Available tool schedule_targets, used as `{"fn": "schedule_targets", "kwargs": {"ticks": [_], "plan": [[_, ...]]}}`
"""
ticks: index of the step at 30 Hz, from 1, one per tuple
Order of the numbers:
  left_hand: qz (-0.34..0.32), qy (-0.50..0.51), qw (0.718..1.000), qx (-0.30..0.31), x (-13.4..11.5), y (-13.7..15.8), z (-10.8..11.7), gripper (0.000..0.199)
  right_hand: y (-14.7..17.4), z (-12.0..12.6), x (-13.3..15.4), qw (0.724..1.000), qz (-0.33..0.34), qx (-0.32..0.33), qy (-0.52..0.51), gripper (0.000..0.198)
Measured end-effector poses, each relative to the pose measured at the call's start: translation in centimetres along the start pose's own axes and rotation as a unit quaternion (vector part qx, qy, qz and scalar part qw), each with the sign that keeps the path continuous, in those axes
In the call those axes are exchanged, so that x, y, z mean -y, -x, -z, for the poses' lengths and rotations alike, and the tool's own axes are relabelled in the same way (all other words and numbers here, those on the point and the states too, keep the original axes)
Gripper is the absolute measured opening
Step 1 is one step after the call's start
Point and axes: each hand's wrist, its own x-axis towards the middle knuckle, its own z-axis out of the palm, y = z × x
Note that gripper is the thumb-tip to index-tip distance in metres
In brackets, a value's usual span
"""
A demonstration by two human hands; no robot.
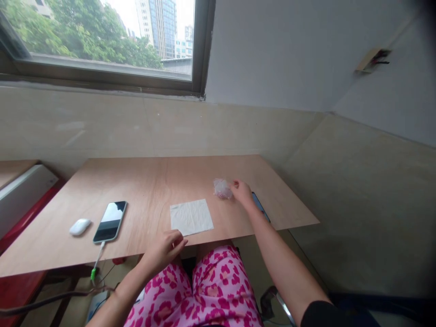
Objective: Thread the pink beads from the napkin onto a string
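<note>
On the wooden table, a small clear plastic bag (222, 189) with pinkish contents lies crumpled right of the middle. My right hand (241, 191) reaches to it from the right, fingertips pinched at the bag's right edge. Left of the bag, a square white cloth (191, 217) is spread flat with light creases. My left hand (168, 245) rests by the table's front edge, just below the cloth's lower left corner. Its fingers are loosely bent, the thumb stands apart, and I see nothing in it.
A phone (111, 221) with a charging cable (98, 254) lies at the left, beside a white rounded case (80, 227). Another phone (260, 207) lies partly behind my right forearm. The tiled wall (170, 125) and window stand behind the table (146, 181).
</note>
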Motion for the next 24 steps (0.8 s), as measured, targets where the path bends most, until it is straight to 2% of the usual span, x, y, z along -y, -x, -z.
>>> {"fn": "schedule_targets", "kwargs": {"ticks": [3,5,7,11,14,16,20,24], "plan": [[0.006,0.030,1.000,-0.002,0.2,-0.1,0.0,0.029,2.5,0.5,-1.3,0.996,0.086,-0.024,0.030,0.021],[-0.003,0.054,0.998,-0.015,0.5,-0.2,-0.1,0.025,4.5,1.0,-1.5,0.989,0.143,-0.021,0.013,0.024],[-0.018,0.071,0.997,-0.028,0.8,-0.2,-0.4,0.029,6.9,1.4,-1.2,0.987,0.157,-0.003,-0.033,0.031],[-0.034,0.082,0.996,-0.012,0.7,-0.1,-0.5,0.042,12.3,0.9,0.6,0.983,0.094,0.081,-0.136,0.033],[-0.040,0.065,0.997,-0.010,0.1,0.2,-0.1,0.044,16.2,-0.3,2.4,0.970,0.068,0.097,-0.213,0.015],[-0.045,0.049,0.997,-0.025,-0.3,0.4,0.1,0.040,18.3,-1.4,3.6,0.960,0.069,0.105,-0.251,0.010],[-0.051,0.034,0.996,-0.066,-1.3,0.8,0.0,0.027,20.9,-3.5,4.8,0.940,0.053,0.139,-0.308,0.008],[-0.023,0.084,0.992,-0.088,-3.0,1.2,-0.4,0.020,22.5,-5.3,4.7,0.931,0.008,0.147,-0.333,0.008]]}}
